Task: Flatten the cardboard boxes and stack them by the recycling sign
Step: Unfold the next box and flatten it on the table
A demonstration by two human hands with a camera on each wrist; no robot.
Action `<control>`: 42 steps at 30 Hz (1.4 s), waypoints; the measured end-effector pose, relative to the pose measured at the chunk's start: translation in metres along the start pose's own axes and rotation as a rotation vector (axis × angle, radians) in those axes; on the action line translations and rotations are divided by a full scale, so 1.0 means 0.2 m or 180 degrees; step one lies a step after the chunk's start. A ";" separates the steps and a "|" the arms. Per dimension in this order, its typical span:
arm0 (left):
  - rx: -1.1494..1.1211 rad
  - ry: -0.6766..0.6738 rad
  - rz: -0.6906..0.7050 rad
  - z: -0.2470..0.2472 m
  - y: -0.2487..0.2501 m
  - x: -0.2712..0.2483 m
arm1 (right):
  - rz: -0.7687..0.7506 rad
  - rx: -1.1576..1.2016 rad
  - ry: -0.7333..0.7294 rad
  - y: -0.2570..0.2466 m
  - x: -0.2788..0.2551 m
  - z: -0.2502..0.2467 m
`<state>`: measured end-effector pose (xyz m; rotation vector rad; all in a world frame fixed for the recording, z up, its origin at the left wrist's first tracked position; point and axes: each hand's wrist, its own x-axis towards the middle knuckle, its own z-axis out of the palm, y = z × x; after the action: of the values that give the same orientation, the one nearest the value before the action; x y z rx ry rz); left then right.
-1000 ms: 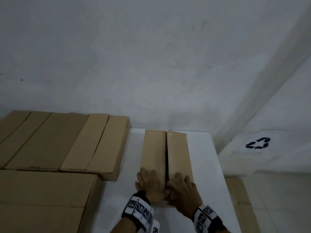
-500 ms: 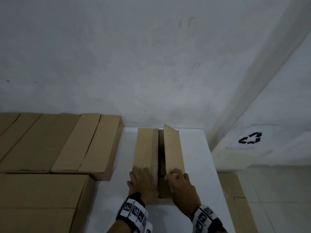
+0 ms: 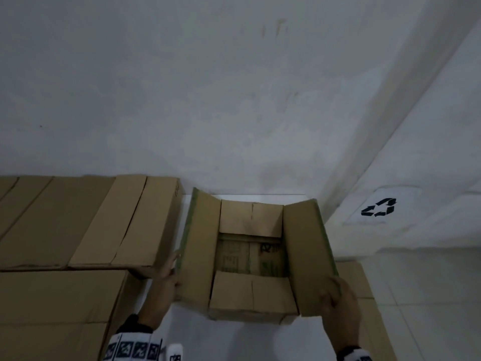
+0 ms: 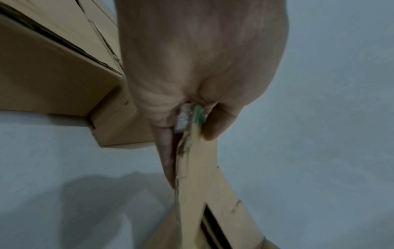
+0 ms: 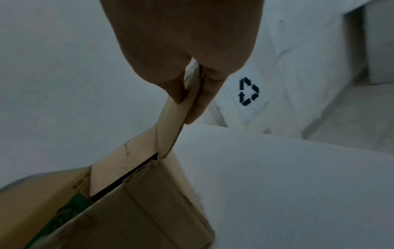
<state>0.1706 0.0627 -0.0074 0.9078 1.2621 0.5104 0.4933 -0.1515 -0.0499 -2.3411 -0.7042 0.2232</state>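
A brown cardboard box (image 3: 251,293) stands on the white table (image 3: 234,337) with its top flaps spread apart, so its inside shows. My left hand (image 3: 169,272) pinches the left flap (image 3: 200,246) at its outer edge; in the left wrist view thumb and fingers of this hand (image 4: 192,121) clamp the flap's edge (image 4: 198,161). My right hand (image 3: 338,298) pinches the right flap (image 3: 304,254) near its front corner, and the right wrist view shows that hand (image 5: 192,94) gripping the flap (image 5: 175,118). The recycling sign (image 3: 378,207) is on the wall to the right, also visible as the sign (image 5: 248,91).
Several closed cardboard boxes (image 3: 78,222) fill the left side, one (image 3: 52,308) close to my left arm. Flattened cardboard (image 3: 364,295) lies on the floor right of the table, under the sign. A white wall rises behind the table.
The two top flaps, nearly closed a second ago, have swung outward left and right. My hands moved apart with them, from the middle seam to the flaps' outer edges.
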 end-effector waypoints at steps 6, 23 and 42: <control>0.1572 -0.0375 -0.0514 0.00 -0.28 0.11 | 0.0363 -0.0575 -0.0333 0.15 0.07 -0.01; 0.2376 -0.0720 0.0586 0.28 -0.31 0.10 | 0.0688 -0.0034 -0.1835 -0.01 -0.04 0.23; 0.5434 -0.1189 0.2269 0.26 -0.16 0.13 | 0.0066 -0.0172 -0.1989 0.07 0.17 0.16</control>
<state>0.2232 0.0481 -0.0471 2.7588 0.7685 -0.3921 0.5167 -0.1245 -0.0833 -2.3311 -0.9817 0.9820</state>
